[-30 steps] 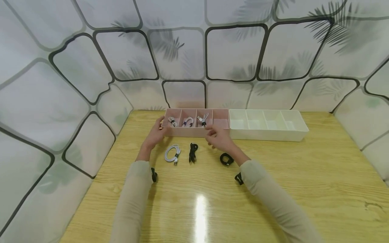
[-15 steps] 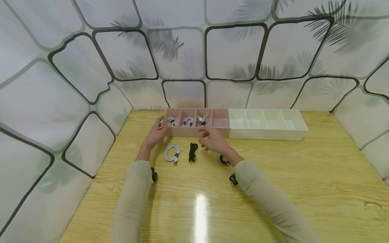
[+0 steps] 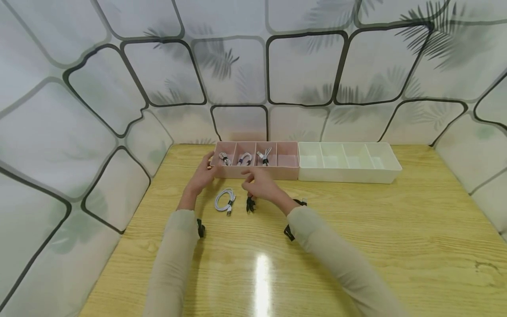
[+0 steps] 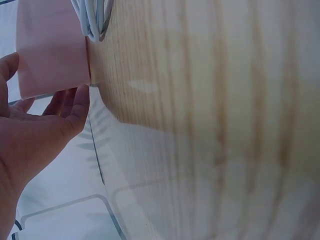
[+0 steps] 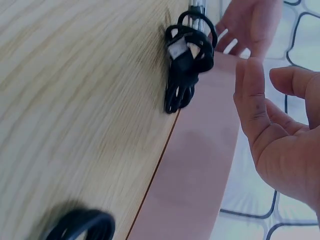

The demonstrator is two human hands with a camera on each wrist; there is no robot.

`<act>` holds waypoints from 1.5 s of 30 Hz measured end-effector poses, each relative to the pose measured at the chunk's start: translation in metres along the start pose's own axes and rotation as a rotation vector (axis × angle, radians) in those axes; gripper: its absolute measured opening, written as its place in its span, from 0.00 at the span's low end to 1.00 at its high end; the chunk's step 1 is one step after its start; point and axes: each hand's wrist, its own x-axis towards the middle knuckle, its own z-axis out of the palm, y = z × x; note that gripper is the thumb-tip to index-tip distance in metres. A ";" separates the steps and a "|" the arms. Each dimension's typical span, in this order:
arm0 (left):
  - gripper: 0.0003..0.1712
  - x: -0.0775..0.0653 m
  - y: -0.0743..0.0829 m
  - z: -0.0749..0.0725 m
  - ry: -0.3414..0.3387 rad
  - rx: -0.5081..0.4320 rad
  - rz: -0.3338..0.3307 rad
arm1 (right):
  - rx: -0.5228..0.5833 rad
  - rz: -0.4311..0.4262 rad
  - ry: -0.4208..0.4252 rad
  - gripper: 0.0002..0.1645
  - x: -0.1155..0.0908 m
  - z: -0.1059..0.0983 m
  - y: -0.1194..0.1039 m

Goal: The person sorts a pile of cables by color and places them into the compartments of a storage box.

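Note:
My left hand (image 3: 202, 178) grips the left end of a pink divided organizer box (image 3: 277, 174), thumb on its front wall. In the left wrist view, the fingertips lie against the box's end. My right hand (image 3: 261, 184) hovers in front of the box, above a bundled black cable (image 3: 250, 204); its fingers are loosely bent, holding nothing. From the right wrist view, the black cable (image 5: 182, 65) lies apart from that hand. A coiled white cable (image 3: 225, 200) lies on the table near the left hand. White cable bundles sit in three of the pink box's compartments.
A white divided box (image 3: 348, 175) stands against the pink box's right end. Another coiled black cable (image 5: 95, 225) lies on the wooden table (image 3: 396, 229), partly hidden by the right forearm in the head view. Patterned fabric (image 3: 305, 66) rises behind the table.
My right hand has moved left along the pink box's front, from near its right compartment to above the bundled black cable. The left hand stays on the box's end.

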 end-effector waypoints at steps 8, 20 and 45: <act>0.39 0.001 -0.003 0.000 0.004 -0.024 0.003 | -0.029 0.021 -0.069 0.28 0.012 0.021 -0.007; 0.40 0.009 -0.016 -0.002 0.003 -0.023 0.025 | -0.132 0.063 -0.085 0.27 0.016 0.038 -0.013; 0.40 0.016 -0.025 -0.003 0.013 -0.014 0.039 | -0.291 0.260 -0.042 0.25 0.028 0.055 -0.015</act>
